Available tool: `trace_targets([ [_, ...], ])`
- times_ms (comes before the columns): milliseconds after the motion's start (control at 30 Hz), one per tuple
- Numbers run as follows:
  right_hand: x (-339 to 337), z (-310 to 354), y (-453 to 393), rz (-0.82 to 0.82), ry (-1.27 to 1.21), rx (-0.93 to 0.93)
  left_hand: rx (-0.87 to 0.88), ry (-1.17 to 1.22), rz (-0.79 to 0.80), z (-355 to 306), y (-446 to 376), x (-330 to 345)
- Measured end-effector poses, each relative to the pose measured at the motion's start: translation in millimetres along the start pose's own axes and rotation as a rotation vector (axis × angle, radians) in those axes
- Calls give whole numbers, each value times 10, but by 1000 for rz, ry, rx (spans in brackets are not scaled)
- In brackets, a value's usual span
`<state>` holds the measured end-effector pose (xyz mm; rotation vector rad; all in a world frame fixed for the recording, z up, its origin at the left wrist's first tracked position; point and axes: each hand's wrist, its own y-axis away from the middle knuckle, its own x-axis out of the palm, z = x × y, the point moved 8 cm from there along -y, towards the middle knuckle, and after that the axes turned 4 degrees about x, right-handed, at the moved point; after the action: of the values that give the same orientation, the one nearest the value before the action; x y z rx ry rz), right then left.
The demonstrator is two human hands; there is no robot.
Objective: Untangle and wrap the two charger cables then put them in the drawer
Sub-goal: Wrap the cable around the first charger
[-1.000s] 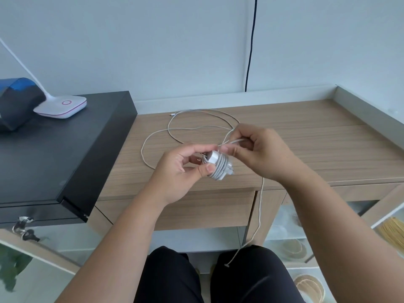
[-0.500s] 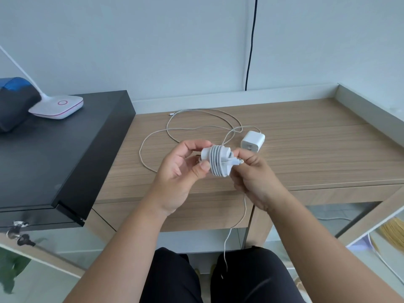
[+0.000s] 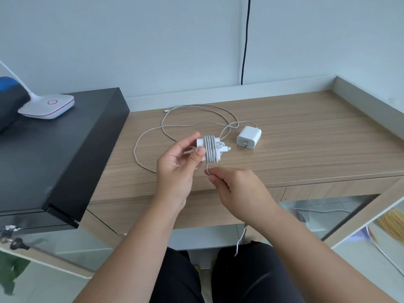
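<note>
Charger cables first, since that's the whole job: one of them is nearly wrapped now, the other hasn't been touched.

Biggest thing in view is the wooden desk [image 3: 306, 154], with a black cabinet [image 3: 65, 149] butted up on its left carrying a white lamp base [image 3: 47, 107]. On the desk sits the second charger [image 3: 249, 137], a white plug brick lying on its side, and its loose cable [image 3: 175, 125] sprawls in open loops behind and to the left of it. So that one's still all to do.

What's changed: a second ago the right hand was up beside the brick laying a turn over it, half a second ago it was coming round the underside, and now the right hand [image 3: 238, 191] has dropped below the brick and is pinching the free cable tail [image 3: 207, 169], pulling it down snug. The rest of that tail [image 3: 240, 239] dangles past the desk edge toward the lap, shorter than before.

The left hand [image 3: 177, 167] grips the first charger [image 3: 211, 149] between thumb and fingers, held in the air just over the front part of the desk. Several neat turns are stacked round its middle.

My read: a few more turns and the end needs tucking, then the other cable. I can't tell which front panel is the drawer, and nothing looks pulled open yet.
</note>
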<state>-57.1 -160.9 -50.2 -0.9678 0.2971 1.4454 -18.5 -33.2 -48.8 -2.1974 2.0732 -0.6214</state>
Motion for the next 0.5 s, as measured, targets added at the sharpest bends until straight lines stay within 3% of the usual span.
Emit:
trace_targets([
  [133, 37, -74, 43, 42, 53, 22, -118, 52, -45, 205, 69, 67],
  [200, -36, -76, 58, 34, 55, 10, -91, -26, -23, 240, 58, 75],
  [367, -271, -95, -63, 58, 75, 3, 92, -376, 124, 131, 39, 19],
  [500, -577, -115, -173, 3, 17, -9, 126, -457, 305, 71, 78, 120],
])
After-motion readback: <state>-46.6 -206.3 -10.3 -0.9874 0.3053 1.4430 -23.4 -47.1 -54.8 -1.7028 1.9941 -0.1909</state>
